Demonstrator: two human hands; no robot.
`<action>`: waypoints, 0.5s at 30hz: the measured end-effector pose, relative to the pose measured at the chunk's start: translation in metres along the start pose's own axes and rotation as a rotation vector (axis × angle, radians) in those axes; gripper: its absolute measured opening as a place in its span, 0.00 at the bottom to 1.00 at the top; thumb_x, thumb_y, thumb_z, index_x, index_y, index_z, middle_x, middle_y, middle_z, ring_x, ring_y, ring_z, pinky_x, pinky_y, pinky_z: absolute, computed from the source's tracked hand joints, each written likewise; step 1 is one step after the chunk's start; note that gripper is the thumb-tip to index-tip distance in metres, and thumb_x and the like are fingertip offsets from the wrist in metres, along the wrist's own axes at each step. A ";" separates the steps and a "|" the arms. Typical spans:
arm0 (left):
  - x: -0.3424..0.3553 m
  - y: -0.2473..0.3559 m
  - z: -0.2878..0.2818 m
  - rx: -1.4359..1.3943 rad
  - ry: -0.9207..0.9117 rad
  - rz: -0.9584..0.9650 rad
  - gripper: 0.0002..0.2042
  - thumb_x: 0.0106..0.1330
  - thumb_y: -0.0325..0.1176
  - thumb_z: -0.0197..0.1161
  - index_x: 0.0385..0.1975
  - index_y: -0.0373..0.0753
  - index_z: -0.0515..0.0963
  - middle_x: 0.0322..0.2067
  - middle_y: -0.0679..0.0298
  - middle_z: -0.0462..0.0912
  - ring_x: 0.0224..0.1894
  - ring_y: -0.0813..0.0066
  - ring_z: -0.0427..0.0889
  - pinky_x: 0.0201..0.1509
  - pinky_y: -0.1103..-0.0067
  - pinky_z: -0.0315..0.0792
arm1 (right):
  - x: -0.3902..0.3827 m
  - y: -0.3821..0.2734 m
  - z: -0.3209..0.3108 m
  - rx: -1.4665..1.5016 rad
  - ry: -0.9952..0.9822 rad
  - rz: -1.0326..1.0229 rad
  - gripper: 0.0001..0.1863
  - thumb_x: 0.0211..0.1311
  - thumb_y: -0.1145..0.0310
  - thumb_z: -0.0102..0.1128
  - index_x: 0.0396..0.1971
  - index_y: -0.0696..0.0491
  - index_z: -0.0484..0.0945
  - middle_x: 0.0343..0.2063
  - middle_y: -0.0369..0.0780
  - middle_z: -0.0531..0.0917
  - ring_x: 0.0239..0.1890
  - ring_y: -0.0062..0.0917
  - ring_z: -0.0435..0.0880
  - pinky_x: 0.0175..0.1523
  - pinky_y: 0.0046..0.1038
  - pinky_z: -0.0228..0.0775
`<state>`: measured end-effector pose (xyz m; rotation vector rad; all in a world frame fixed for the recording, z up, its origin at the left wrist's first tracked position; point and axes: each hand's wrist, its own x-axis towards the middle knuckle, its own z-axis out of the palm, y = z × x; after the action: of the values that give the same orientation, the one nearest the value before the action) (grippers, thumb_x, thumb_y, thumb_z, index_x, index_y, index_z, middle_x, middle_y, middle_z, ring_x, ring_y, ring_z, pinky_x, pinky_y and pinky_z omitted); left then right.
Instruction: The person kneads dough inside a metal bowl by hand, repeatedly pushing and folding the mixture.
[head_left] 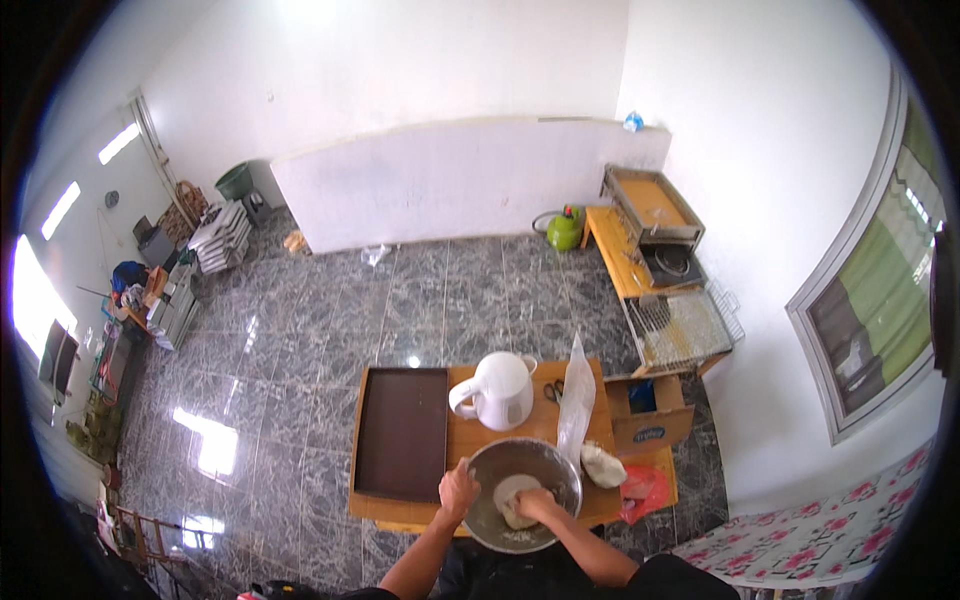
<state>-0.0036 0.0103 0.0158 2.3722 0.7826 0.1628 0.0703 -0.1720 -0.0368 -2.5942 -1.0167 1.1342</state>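
Note:
A steel mixing bowl [483, 525] stands at the near edge of a wooden table [475, 452]. My left hand [459, 488] is closed on the bowl's left rim. Inside the bowl lies a pale lump of dough [508, 489] with loose whitish bits around it. My right hand [535, 504] reaches in from the right, its fingers curled and pressed into the dough; the fingertips are partly hidden. Just beyond the bowl stands a white pitcher [503, 392] with a handle. A dark rectangular baking tray [402, 430] lies to the left of the bowl.
Right of the bowl are a clear plastic bag [577, 410], a white bundle [602, 466] and a red plastic bag [643, 493]. Black scissors [555, 391] lie behind. A cardboard box [650, 425] adjoins the table's right side. Farther off are a stove [671, 262] and a green gas cylinder [564, 231].

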 end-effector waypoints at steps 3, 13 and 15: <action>-0.001 -0.002 0.002 0.000 -0.002 -0.003 0.13 0.54 0.32 0.58 0.41 0.44 0.73 0.27 0.45 0.82 0.33 0.40 0.81 0.39 0.53 0.74 | -0.006 0.001 0.002 -0.018 -0.089 -0.040 0.25 0.63 0.47 0.47 0.48 0.49 0.82 0.47 0.48 0.82 0.51 0.43 0.81 0.56 0.40 0.70; -0.007 -0.025 0.012 0.023 -0.014 -0.104 0.18 0.54 0.37 0.61 0.46 0.45 0.76 0.31 0.46 0.83 0.37 0.42 0.82 0.43 0.55 0.76 | -0.032 -0.014 -0.035 0.148 0.002 -0.078 0.30 0.65 0.43 0.47 0.39 0.56 0.84 0.41 0.55 0.82 0.48 0.48 0.80 0.56 0.41 0.69; -0.010 -0.024 0.010 -0.014 0.028 -0.091 0.16 0.54 0.37 0.60 0.44 0.45 0.76 0.30 0.45 0.83 0.37 0.41 0.82 0.44 0.55 0.75 | -0.048 -0.021 -0.045 0.185 0.101 -0.034 0.28 0.65 0.44 0.48 0.37 0.55 0.85 0.39 0.55 0.83 0.47 0.47 0.81 0.56 0.42 0.70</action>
<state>-0.0208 0.0147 -0.0059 2.3207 0.8978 0.1628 0.0669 -0.1799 0.0317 -2.4529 -0.8865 1.0260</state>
